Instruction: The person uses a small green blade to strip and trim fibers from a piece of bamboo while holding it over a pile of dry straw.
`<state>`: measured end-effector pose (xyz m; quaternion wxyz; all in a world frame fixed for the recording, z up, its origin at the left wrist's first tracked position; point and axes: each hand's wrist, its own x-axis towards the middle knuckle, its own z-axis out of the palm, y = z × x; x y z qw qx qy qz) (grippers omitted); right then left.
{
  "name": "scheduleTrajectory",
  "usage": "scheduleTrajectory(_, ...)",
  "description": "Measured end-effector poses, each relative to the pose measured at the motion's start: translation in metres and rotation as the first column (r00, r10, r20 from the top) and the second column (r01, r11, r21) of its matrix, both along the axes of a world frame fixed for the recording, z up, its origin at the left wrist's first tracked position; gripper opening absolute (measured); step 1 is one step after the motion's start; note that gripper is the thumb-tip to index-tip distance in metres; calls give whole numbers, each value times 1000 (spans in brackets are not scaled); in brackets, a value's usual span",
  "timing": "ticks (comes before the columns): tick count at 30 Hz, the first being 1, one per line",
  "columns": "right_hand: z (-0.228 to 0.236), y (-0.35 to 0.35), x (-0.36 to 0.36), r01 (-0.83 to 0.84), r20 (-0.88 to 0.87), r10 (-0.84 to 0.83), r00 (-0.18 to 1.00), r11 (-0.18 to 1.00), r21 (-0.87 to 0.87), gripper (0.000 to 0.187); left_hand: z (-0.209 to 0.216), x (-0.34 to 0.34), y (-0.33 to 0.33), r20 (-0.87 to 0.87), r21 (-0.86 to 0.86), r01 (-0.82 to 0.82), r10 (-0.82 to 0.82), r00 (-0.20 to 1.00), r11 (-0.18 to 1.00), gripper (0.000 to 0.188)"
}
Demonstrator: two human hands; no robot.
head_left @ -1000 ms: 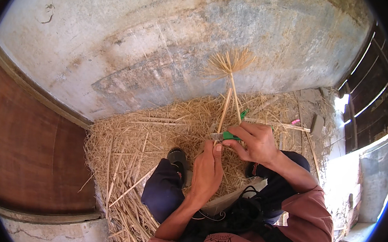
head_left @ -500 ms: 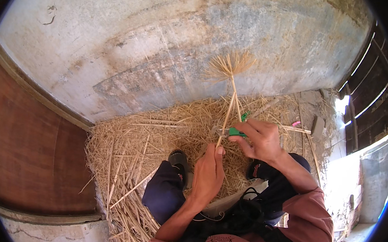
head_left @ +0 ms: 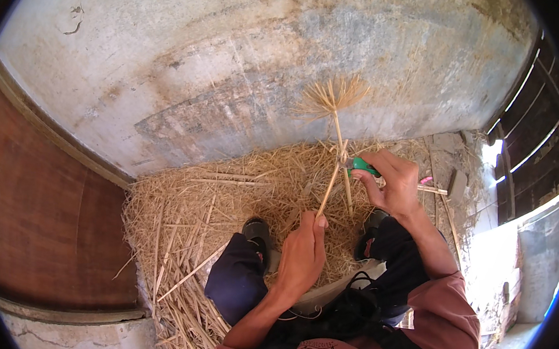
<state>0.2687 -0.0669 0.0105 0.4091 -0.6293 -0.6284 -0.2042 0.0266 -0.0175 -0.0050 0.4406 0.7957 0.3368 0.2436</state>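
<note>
My left hand (head_left: 303, 254) pinches the lower end of a thin straw stalk (head_left: 330, 190) that slants up to the right. My right hand (head_left: 391, 183) grips a small green-handled tool (head_left: 361, 165) and presses it against the straw bundle (head_left: 337, 128), just where the stalks are tied. The bundle stands upright and fans out into a dry tuft (head_left: 331, 95) at the top. Both hands are held above a bed of loose straw (head_left: 229, 197), between my knees.
My feet in dark sandals (head_left: 256, 231) rest on the straw, legs in dark blue trousers. A stained concrete wall (head_left: 252, 66) rises behind. A brown wooden door (head_left: 42, 217) stands at left, dark slatted shutters (head_left: 530, 150) at right. A pink object (head_left: 426, 180) lies on the straw.
My right hand with the green tool has risen and moved right, up to the tie on the bundle. My left hand has shifted slightly and now holds a single slanting stalk.
</note>
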Motion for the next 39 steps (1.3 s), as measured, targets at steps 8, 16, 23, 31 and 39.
scheduleTrajectory(8, 3, 3, 8, -11, -48, 13, 999, 999, 41, 24, -4, 1, 1, 20, 37, -1, 0, 1000, 999, 28)
scheduleTrajectory(16, 11, 6, 69, 286, -166, -274, 947, 957, 54, 23, -8, -2, -4, 66, 34, 52, -54, 996, 998, 29)
scheduleTrajectory(23, 5, -3, 85, 246, -365, -289, 885, 956, -160, 27, -7, -4, 9, 191, -76, 39, -24, 981, 996, 34)
scheduleTrajectory(31, -9, -1, 0, -249, -161, 232, 959, 964, -96, 26, -7, -2, 16, 248, -109, -14, 41, 968, 994, 35)
scheduleTrajectory(39, -15, -5, -28, -308, -11, 311, 950, 938, -156, 32, -9, 0, 13, 308, -201, -35, 97, 946, 979, 32)
